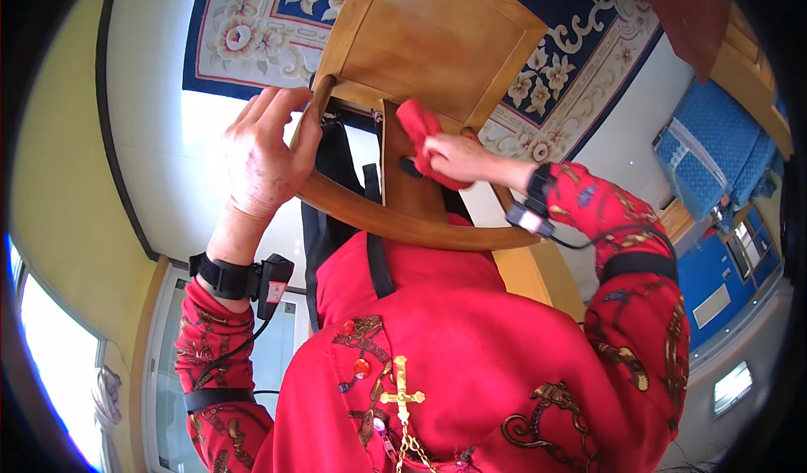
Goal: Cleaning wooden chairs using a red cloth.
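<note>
A wooden chair with a curved top rail stands directly in front of my body. Its flat seat panel faces up, beyond the rail. My left hand grips the left end of the rail, with the thumb on one side and the fingers on the other. In my right hand is a bunched red cloth, held against the chair's back splat. A dark oval spot on the splat shows beside the cloth; I cannot tell whether it is a hole.
Under the chair lies a navy and cream floral rug on a pale floor. At the right are a blue quilted cover and a blue door. A yellow wall runs along the left. Dark straps hang near the rail.
</note>
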`<action>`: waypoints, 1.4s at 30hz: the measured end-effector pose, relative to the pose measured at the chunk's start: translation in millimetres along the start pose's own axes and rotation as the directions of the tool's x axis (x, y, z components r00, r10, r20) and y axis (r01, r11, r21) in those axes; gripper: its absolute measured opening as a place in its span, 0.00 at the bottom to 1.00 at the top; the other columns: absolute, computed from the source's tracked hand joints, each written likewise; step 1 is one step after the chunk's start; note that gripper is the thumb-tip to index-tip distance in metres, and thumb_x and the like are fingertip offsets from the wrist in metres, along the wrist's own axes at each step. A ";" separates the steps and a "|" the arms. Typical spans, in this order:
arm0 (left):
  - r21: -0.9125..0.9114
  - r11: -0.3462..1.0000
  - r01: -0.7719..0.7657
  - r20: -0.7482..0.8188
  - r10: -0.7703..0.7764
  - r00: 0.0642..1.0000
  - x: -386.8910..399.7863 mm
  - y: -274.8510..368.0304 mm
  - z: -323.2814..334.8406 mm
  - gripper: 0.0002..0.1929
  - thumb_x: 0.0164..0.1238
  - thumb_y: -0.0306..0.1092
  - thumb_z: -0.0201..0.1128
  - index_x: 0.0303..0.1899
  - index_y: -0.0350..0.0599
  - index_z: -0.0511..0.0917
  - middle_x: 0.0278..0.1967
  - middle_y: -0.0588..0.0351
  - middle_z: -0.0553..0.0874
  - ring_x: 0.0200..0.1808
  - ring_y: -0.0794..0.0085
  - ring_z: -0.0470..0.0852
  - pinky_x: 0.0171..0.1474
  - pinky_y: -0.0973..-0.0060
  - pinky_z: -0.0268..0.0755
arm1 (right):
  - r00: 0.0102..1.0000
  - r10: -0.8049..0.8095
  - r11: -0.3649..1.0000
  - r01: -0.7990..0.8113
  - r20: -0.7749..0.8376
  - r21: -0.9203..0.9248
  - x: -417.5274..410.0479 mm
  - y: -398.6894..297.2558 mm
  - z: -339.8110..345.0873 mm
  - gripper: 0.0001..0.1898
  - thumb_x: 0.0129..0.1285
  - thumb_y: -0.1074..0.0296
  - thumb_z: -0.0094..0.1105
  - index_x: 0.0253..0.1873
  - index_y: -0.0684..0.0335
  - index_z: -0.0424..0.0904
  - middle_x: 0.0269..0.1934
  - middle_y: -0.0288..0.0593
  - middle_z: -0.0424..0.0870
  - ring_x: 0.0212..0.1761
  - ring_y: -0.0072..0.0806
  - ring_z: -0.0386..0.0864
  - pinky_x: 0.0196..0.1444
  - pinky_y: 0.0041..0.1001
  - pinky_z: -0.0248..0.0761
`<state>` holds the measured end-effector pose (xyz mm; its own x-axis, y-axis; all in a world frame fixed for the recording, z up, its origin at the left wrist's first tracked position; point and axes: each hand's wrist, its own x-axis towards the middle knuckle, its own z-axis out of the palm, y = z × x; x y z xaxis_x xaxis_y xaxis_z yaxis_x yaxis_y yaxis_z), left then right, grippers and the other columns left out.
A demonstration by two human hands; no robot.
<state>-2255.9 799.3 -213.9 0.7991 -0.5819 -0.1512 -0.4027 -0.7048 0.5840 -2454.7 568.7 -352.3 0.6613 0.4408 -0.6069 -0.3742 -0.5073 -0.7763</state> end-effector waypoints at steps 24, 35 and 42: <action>0.069 0.996 0.048 0.030 -0.050 0.998 1.6 2.9 0.4 0.05 0.58 0.23 0.62 0.36 0.42 0.80 0.29 0.56 0.84 0.27 0.70 0.83 0.32 0.76 0.75 | 0.979 0.191 0.980 -0.186 0.066 -0.074 147.4 53.5 15.0 0.25 0.71 0.51 0.41 0.62 0.63 0.70 0.60 0.57 0.74 0.61 0.49 0.73 0.60 0.43 0.67; -0.131 0.978 0.161 -0.094 -0.174 0.980 -7.3 -6.2 4.1 0.08 0.70 0.30 0.57 0.46 0.41 0.80 0.39 0.54 0.85 0.42 0.71 0.84 0.42 0.75 0.75 | 0.996 -0.059 0.996 0.063 -0.071 0.058 101.7 -84.1 -23.7 0.19 0.65 0.56 0.46 0.41 0.66 0.82 0.38 0.58 0.84 0.42 0.52 0.82 0.47 0.44 0.72; -0.227 0.955 0.189 -0.209 -0.237 0.949 -8.6 -20.2 11.9 0.12 0.75 0.34 0.51 0.51 0.39 0.77 0.47 0.51 0.83 0.49 0.69 0.81 0.53 0.72 0.72 | 0.946 -0.290 0.892 0.321 -0.143 0.317 104.5 -156.4 -35.2 0.17 0.72 0.54 0.45 0.56 0.56 0.75 0.47 0.51 0.83 0.49 0.47 0.81 0.51 0.39 0.73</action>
<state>-2259.9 813.7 -233.8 0.9468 -0.3004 -0.1157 -0.1325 -0.6913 0.7103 -2304.2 668.1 -288.3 0.8272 0.4585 -0.3249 -0.3275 -0.0767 -0.9418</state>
